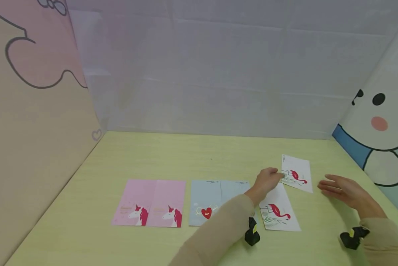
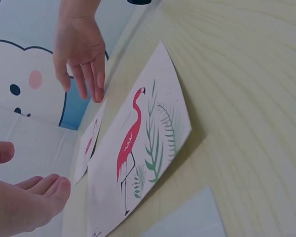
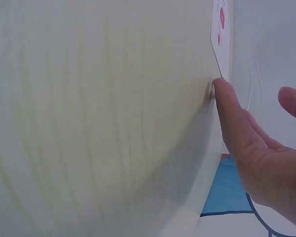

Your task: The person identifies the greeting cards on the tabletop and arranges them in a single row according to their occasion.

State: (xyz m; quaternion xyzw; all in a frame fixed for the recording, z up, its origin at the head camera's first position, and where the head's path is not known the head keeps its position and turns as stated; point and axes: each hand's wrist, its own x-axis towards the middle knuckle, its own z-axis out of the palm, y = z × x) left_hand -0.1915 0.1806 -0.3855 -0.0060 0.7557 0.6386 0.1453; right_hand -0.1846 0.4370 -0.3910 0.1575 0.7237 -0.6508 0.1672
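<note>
Two white cards bear a red flamingo and green leaves. The near flamingo card (image 1: pixel 280 207) lies at the right of the row on the table; in the left wrist view one of its corners stands slightly raised. Behind it, turned at an angle, is the far flamingo card (image 1: pixel 297 175). My left hand (image 1: pixel 267 181) reaches over the near card, fingertips right at the far card's left edge. In the left wrist view its thumb and fingers stand apart with nothing between them. My right hand (image 1: pixel 347 190) is to the right of the far card, fingers extended, a fingertip low over the table (image 3: pixel 113 123).
Two pink unicorn cards (image 1: pixel 139 203) lie side by side at the left. Light blue cards (image 1: pixel 203 194) with a red heart lie in the middle, partly behind the left sleeve. A pale wall (image 1: pixel 219 74) stands behind the table, with cartoon-printed panels at both sides.
</note>
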